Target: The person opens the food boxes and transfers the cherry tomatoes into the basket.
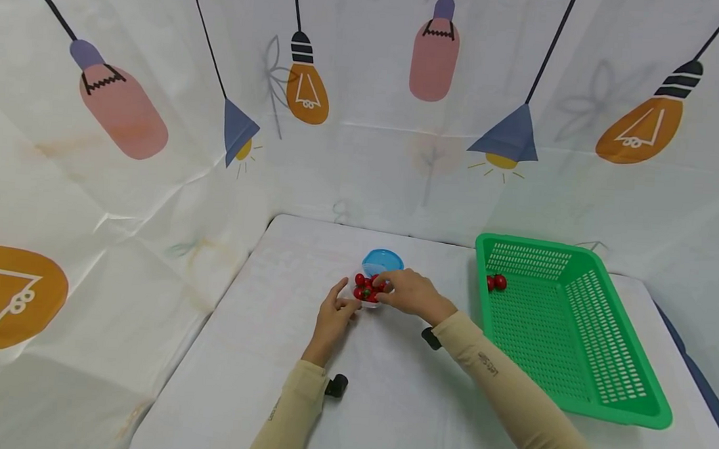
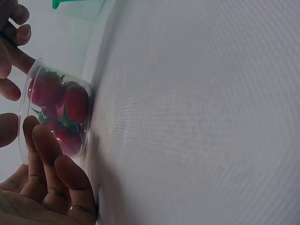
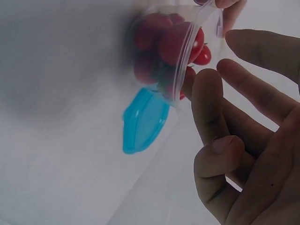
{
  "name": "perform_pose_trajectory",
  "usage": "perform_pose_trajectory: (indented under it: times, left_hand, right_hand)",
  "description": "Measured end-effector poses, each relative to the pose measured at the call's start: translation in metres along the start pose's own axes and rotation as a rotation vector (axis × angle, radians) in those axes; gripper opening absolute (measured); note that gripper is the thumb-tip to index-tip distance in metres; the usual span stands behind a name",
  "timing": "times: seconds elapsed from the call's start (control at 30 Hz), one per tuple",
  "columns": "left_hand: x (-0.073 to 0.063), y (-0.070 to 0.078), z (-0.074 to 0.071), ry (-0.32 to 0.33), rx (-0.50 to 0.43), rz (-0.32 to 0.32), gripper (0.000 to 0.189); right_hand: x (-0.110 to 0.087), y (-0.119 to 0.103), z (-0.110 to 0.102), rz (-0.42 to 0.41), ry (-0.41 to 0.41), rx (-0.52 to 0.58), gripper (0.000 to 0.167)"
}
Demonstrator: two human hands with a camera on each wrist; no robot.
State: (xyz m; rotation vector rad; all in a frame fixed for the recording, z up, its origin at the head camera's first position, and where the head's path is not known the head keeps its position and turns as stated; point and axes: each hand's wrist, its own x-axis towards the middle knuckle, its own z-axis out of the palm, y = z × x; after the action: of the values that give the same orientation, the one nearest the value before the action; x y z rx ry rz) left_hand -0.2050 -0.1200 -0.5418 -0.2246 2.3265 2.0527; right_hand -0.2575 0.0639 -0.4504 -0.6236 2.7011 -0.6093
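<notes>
A small clear plastic tub point(image 2: 29, 96) stands on the white tabletop in front of me, filled with several red cherry tomatoes point(image 1: 366, 291), some with green stems. My left hand point(image 1: 333, 321) holds the tub from its left and near side, fingers round the wall near the rim. From the right, my right hand point(image 1: 413, 294) reaches over the tub with its fingers spread and fingertips close to the tomatoes. The right wrist view shows nothing pinched between those fingers point(image 3: 207, 93). Just behind the tub lies a blue lid point(image 1: 383, 261), also seen in the right wrist view.
To the right, a large green plastic basket point(image 1: 637, 330) with slotted walls stands on the table. A couple of cherry tomatoes point(image 1: 500, 282) lie in its far left corner. A pale cloth printed with lamps point(image 1: 375, 164) hangs behind and left of the table.
</notes>
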Motion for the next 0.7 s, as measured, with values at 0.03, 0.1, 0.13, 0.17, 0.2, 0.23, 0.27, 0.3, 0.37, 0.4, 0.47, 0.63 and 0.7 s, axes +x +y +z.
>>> perform_pose_trajectory:
  times: [0.03,0.1,0.13,0.17,0.2,0.23,0.27,0.3,0.37,0.4,0.47,0.63,0.7]
  left_hand:
    - [0.0,0.0,0.0,0.002,0.0,-0.003,0.063]
    - [0.0,0.0,0.0,0.004,0.005,-0.005,0.062]
    - [0.0,0.0,0.0,0.005,0.007,-0.007,0.062]
    - [0.0,0.0,0.0,0.006,0.009,-0.009,0.062]
    - [0.0,0.0,0.0,0.007,0.008,-0.01,0.062]
    - [0.0,0.001,0.0,0.009,0.005,-0.01,0.062]
    - [0.0,0.001,-0.001,0.01,0.003,-0.009,0.062]
    - [0.0,0.001,0.0,0.009,0.004,-0.006,0.062]
    - [0.0,0.001,0.0,0.006,-0.001,-0.003,0.062]
    - [0.0,0.001,0.0,0.003,-0.002,-0.002,0.062]
    - [0.0,0.0,0.0,-0.003,0.0,0.0,0.062]
    - [0.001,-0.002,-0.002,-0.009,-0.016,0.006,0.063]
    - [0.001,-0.003,-0.002,-0.01,-0.018,0.007,0.063]
  right_hand:
    - [0.001,-0.001,0.001,0.007,-0.001,-0.005,0.033]
    - [0.003,-0.003,0.002,0.019,-0.003,-0.016,0.033]
    - [0.004,-0.005,0.003,0.022,-0.004,-0.026,0.032]
    - [0.004,-0.006,0.004,0.023,-0.004,-0.034,0.031]
    - [0.005,-0.008,0.005,0.023,-0.004,-0.044,0.03]
    - [0.006,-0.009,0.006,0.02,-0.004,-0.053,0.029]
    - [0.006,-0.011,0.008,0.019,-0.007,-0.059,0.028]
    - [0.007,-0.011,0.01,0.016,-0.01,-0.065,0.027]
    - [0.008,-0.013,0.014,0.012,-0.016,-0.078,0.025]
    - [0.008,-0.013,0.015,0.013,-0.018,-0.083,0.024]
    - [0.009,-0.013,0.018,0.014,-0.019,-0.081,0.022]
    - [0.009,-0.012,0.02,0.01,-0.004,-0.067,0.02]
    - [0.01,-0.012,0.018,0.009,0.0,-0.064,0.02]
